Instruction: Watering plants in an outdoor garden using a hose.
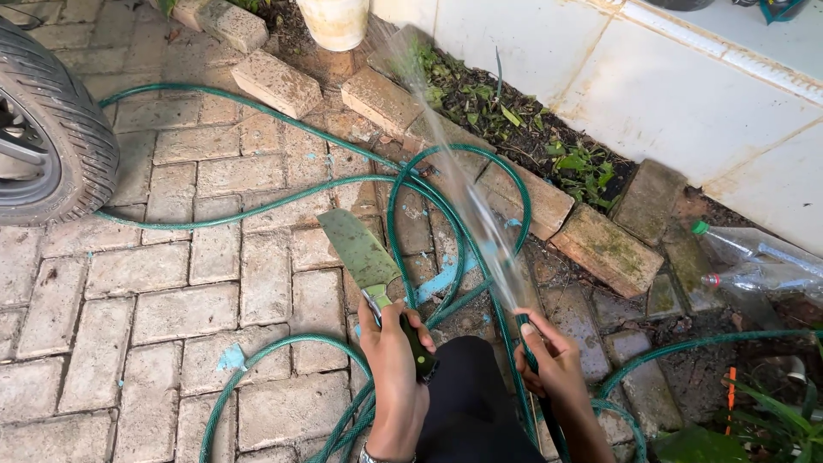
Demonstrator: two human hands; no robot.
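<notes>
Garden trowel (367, 255), green blade, dark handle: rigid, light, probably wet and slick, best taken by the handle where left hand (393, 347) fingers are clamped, blade jutting beyond the knuckles; right hand (549, 356) fingers wrapped around the spraying, pliable green hose (403, 184).

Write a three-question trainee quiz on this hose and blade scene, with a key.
1. True or false: the left hand holds the wide blade by its dark handle.
2. What does the right hand grip? A) plastic bottle B) green hose C) loose brick
3. Fill in: the water jet sprays away from the person, toward the white ____.

Key: 1 true; 2 B; 3 bucket.
</notes>
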